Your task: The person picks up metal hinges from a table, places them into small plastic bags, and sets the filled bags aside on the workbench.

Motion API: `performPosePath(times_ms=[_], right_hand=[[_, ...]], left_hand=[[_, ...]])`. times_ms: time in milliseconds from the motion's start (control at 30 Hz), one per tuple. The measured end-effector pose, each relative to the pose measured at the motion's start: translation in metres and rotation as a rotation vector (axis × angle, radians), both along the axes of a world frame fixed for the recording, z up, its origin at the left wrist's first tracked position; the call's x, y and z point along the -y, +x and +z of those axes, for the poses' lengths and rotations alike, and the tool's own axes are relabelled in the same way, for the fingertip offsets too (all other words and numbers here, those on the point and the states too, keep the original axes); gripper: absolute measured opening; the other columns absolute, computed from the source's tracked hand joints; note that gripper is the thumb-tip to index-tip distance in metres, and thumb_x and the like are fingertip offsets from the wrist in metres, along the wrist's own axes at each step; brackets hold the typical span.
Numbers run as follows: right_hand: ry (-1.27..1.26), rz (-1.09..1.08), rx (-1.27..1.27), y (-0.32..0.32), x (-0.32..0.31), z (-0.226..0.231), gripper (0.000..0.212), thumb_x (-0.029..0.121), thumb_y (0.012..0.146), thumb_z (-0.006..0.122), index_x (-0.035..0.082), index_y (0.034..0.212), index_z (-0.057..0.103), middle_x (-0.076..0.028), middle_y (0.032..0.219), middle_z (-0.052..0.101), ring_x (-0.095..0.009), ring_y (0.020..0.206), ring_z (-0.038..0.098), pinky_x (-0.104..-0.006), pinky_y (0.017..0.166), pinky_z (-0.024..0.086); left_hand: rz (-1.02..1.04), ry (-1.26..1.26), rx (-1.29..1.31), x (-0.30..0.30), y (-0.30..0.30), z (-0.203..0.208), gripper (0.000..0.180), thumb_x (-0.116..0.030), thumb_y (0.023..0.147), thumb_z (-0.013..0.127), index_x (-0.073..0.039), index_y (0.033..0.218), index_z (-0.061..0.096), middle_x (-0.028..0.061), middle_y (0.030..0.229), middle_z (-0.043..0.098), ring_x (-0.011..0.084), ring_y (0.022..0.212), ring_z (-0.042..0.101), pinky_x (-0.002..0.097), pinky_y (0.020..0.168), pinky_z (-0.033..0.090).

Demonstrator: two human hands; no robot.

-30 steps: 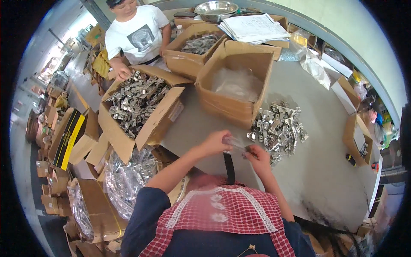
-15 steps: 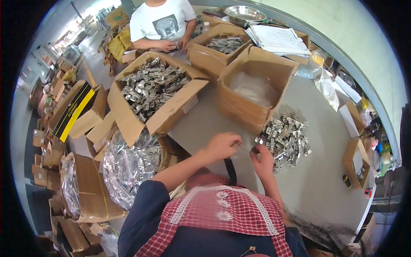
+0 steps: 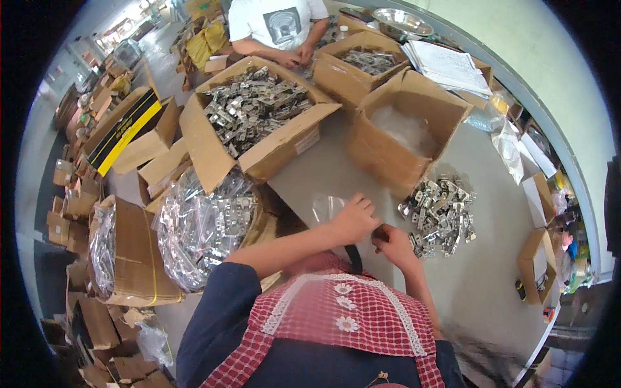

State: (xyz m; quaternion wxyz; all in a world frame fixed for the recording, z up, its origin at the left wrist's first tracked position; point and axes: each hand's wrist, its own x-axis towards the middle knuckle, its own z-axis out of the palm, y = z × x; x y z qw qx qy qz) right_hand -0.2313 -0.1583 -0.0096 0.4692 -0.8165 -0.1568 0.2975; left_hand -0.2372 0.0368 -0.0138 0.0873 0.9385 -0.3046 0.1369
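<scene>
Far left there's the big clear sack of metal parts (image 3: pixel 200 226) sitting in its carton, and past it, further away, the open cardboard box of metal hinges (image 3: pixel 255 110).

My left hand (image 3: pixel 352 218) has shifted from half a second ago: it's now curled down on the small clear plastic bag (image 3: pixel 326 208), pinching its near edge against the grey table (image 3: pixel 491 284), with the rest of the bag lying flat off to the left. So the bag's held at its mouth now, I reckon.

My right hand (image 3: pixel 394 246) is just beside it, fingers closed on something small and dark (can't tell what, it's mostly hidden).

The loose pile of hinges (image 3: pixel 440 213) is right of that hand, near but not touching, same spot as before. The box with the plastic liner (image 3: pixel 404 132) is beyond.
</scene>
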Motion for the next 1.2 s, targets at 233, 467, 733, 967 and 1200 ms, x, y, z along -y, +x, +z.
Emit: performPosePath(times_ms=[233, 467, 733, 967, 1200], right_hand=[[-0.077, 0.042, 0.223, -0.014, -0.009, -0.016, 0.025, 0.018, 0.084, 0.063, -0.003, 0.099, 0.063, -0.022, 0.087, 0.068, -0.037, 0.081, 0.066, -0.0408, 0.073, 0.051], [-0.095, -0.099, 0.088, -0.023, -0.019, 0.004, 0.022, 0.019, 0.084, 0.062, -0.002, 0.091, 0.062, -0.019, 0.074, 0.065, -0.031, 0.069, 0.066, -0.0406, 0.064, 0.05], [0.133, -0.226, 0.116, -0.036, -0.028, -0.022, 0.021, 0.023, 0.084, 0.064, 0.002, 0.085, 0.063, -0.01, 0.066, 0.062, -0.021, 0.053, 0.057, -0.034, 0.052, 0.044], [0.577, -0.385, -0.478, -0.063, -0.045, -0.01, 0.014, 0.017, 0.087, 0.064, 0.005, 0.079, 0.064, 0.001, 0.064, 0.054, -0.007, 0.052, 0.044, -0.0237, 0.046, 0.032], [0.142, -0.486, 0.037, -0.083, -0.081, -0.03, 0.014, 0.018, 0.086, 0.061, 0.006, 0.08, 0.063, -0.005, 0.068, 0.06, -0.02, 0.056, 0.056, -0.0306, 0.05, 0.043]], left_hand=[[0.018, -0.078, -0.097, -0.003, -0.016, -0.006, 0.022, -0.012, 0.066, 0.064, -0.007, 0.087, 0.067, 0.012, 0.088, 0.062, 0.0293, 0.096, 0.058, 0.0447, 0.097, 0.04], [0.159, -0.007, 0.25, -0.006, -0.034, 0.021, 0.018, -0.013, 0.071, 0.064, -0.007, 0.087, 0.068, 0.0155, 0.099, 0.064, 0.0356, 0.113, 0.054, 0.0468, 0.095, 0.043], [0.36, -0.558, -1.012, -0.019, -0.047, 0.032, 0.031, -0.031, 0.094, 0.056, -0.001, 0.089, 0.066, 0.0109, 0.083, 0.067, 0.0226, 0.083, 0.064, 0.0359, 0.078, 0.05], [0.195, -0.932, -1.316, -0.047, -0.045, 0.002, 0.033, -0.032, 0.097, 0.054, -0.001, 0.091, 0.066, 0.0012, 0.075, 0.064, 0.0083, 0.063, 0.052, 0.024, 0.055, 0.039], [0.163, -0.804, -1.039, -0.07, -0.059, -0.041, 0.023, -0.024, 0.092, 0.06, -0.002, 0.085, 0.064, 0.0049, 0.07, 0.062, 0.0132, 0.065, 0.057, 0.0315, 0.058, 0.044]])
